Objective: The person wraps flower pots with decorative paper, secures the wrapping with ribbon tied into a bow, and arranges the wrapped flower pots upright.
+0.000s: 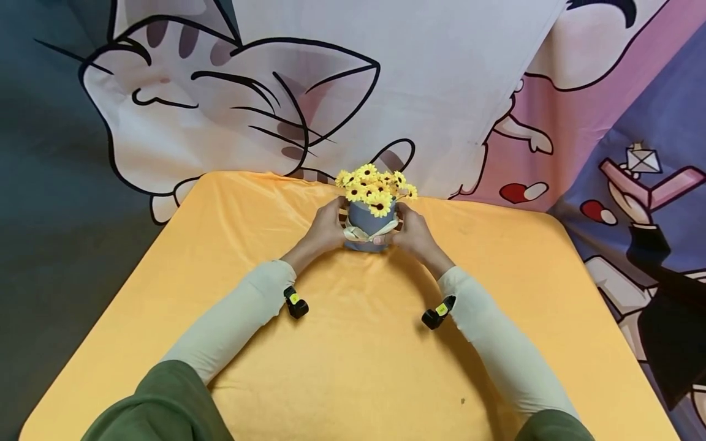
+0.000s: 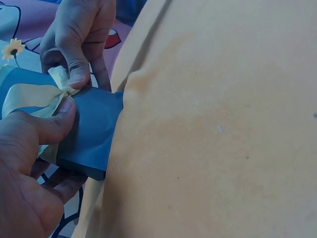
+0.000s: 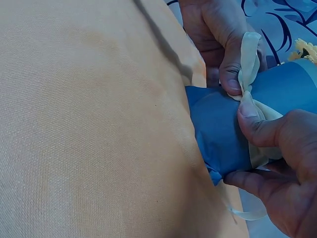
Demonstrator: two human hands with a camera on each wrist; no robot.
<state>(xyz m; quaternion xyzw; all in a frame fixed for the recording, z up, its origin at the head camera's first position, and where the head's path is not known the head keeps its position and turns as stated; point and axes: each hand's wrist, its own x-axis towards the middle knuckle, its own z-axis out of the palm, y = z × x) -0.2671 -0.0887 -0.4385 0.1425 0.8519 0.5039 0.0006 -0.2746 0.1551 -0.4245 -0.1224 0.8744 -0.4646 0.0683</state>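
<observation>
A flower pot [image 1: 371, 215] in a blue wrap stands upright near the table's far edge. Small yellow flowers [image 1: 375, 187] with dark centres fill its top. A cream ribbon [image 3: 249, 62] runs round the wrap and is tied in a bow at the front. My left hand [image 1: 326, 225] grips the pot from the left, its thumb on the bow's knot. From the right side my right hand [image 1: 417, 231] holds it too, with the thumb pressed at the same knot. The fingers of both hands reach round behind the pot, partly hidden.
A yellow cloth [image 1: 342, 343] covers the table. Behind it hangs a curtain [image 1: 441, 79] printed with cartoon cats, and another printed drape [image 1: 651, 245] lies along the right side. In the right wrist view a ribbon end [image 3: 250, 215] dangles below the pot.
</observation>
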